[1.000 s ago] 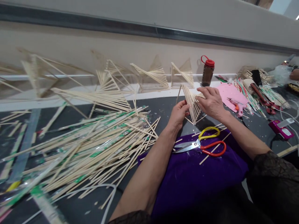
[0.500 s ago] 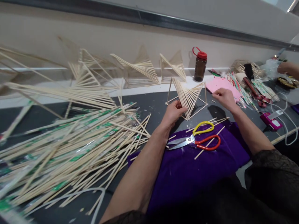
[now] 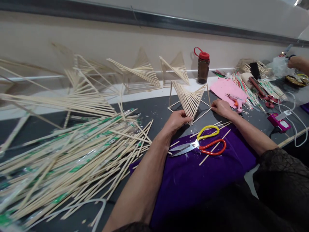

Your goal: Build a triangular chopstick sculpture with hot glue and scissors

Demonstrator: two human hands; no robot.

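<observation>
A small twisted model of thin wooden sticks (image 3: 188, 98) stands on the dark table, its slats fanned between frame posts. My left hand (image 3: 177, 121) is closed on its front corner, thumb along the lowest slats. At the model's right base corner, my right hand (image 3: 221, 109) pinches the stick joint, fingertips together. Just in front lie scissors (image 3: 195, 145) with one yellow and one red handle, resting on a purple cloth (image 3: 193, 180) among a few loose sticks. A pink glue gun (image 3: 238, 102) sits right of my right hand.
Loose and bagged sticks (image 3: 79, 161) cover the left of the table. Finished stick models (image 3: 142, 75) line the wall beside a red-capped bottle (image 3: 203, 67). Pink sheet (image 3: 223, 88), magenta power adapter (image 3: 278, 122) and white cable lie right. Another person's hand (image 3: 299, 62) shows far right.
My right hand has come down and left onto the model's right base corner, uncovering the glue gun. My left hand stays at the front corner. The whole view has shifted slightly.
</observation>
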